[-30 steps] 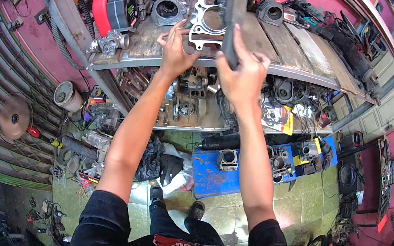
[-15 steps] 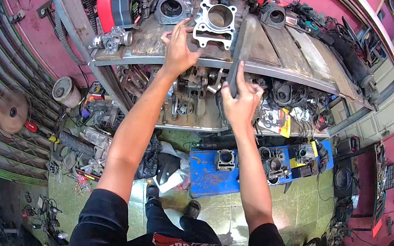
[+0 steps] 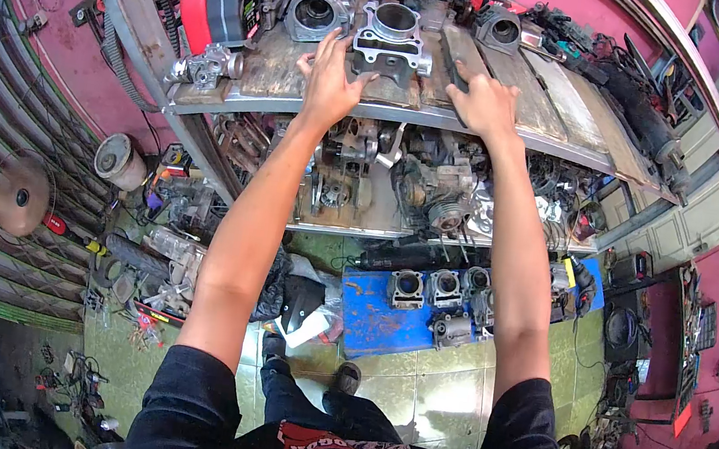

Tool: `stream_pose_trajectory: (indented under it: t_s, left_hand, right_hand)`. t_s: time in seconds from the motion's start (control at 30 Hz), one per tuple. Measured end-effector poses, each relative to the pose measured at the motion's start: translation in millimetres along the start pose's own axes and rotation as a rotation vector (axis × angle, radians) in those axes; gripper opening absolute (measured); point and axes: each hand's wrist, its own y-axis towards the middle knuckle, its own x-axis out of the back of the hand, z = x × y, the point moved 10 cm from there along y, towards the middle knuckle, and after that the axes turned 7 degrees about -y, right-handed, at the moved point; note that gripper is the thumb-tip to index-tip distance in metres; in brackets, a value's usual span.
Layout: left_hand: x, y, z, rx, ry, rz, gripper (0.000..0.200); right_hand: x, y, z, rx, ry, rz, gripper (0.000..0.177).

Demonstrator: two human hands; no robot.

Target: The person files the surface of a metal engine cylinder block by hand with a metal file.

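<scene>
An engine cylinder block (image 3: pixel 393 40) with a round bore and a flat machined face sits on the wooden bench top (image 3: pixel 280 69). Just left of the block is my left hand (image 3: pixel 331 84), its fingers spread and nothing in it. My right hand (image 3: pixel 487 103) rests at the boards to the right of the block, fingers apart and empty. Beside its fingers a long flat grey bar (image 3: pixel 457 48) lies on the boards. Behind my left hand stands a grey metal housing (image 3: pixel 318 10).
A carburettor-like part (image 3: pixel 208 66) is at the bench's left end, near a red and black container (image 3: pixel 224 11). Engine parts fill the shelf below. Several cylinders stand on a blue board (image 3: pixel 365 316) on the floor. A fan (image 3: pixel 22 196) is at the left.
My right hand has let go of the flat bar, now on the boards, and moved right. The cylinder block has gone from facing me to sitting lower and tilted back. My left hand barely moved.
</scene>
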Motion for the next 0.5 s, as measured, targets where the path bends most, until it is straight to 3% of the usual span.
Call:
stream_pose_trajectory:
  t_s: [0.2,0.5]
  left_hand:
    - [-3.6,3.1,3.3,0.071,0.036,0.058,0.076]
    - [-8.1,3.1,11.3,0.091,0.059,0.053,0.073]
  right_hand:
    - [-7.0,17.1,-3.7,-0.002,0.072,0.07,0.06]
    - [-4.3,12.5,-23.9,-0.005,0.267,0.002,0.064]
